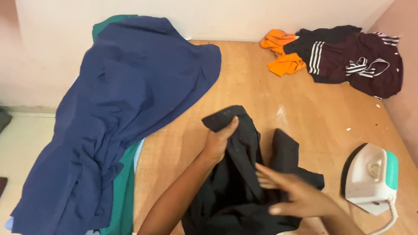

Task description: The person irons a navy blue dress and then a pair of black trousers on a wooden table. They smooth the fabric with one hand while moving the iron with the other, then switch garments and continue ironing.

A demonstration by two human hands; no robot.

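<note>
Pale walls close off a wooden tabletop (261, 100) at 12 and at 3 o'clock, with a strip of light floor showing at 9 o'clock.

At 6 o'clock on the tabletop lies a crumpled black garment (244, 182), and both of the person's hands are on it. The left hand (217, 141) is closed on an upper fold of the black garment, thumb pressed on top, lifting that corner toward 12 o'clock. The right hand (291, 193) comes in from 5 o'clock with its fingers stretched out flat and open, the fingertips (261, 169) touching the cloth near the middle of the garment; it is slightly blurred, and it grips nothing.

From 8 to 11 o'clock a large navy blue cloth (126, 109) is draped in a heap over the tabletop's left edge, hanging down toward the floor, and a green cloth (122, 196) shows beneath it along its lower edge.

At 4 o'clock, just beside the right hand but apart from it, a white and teal clothes iron (370, 178) stands on the wood, its white cord (389, 219) trailing toward 5 o'clock.

At 1 o'clock, well apart from the hands, an orange cloth (281, 54) lies crumpled, touching a dark maroon garment with white stripes (352, 56) that sits in the corner at 2 o'clock.
</note>
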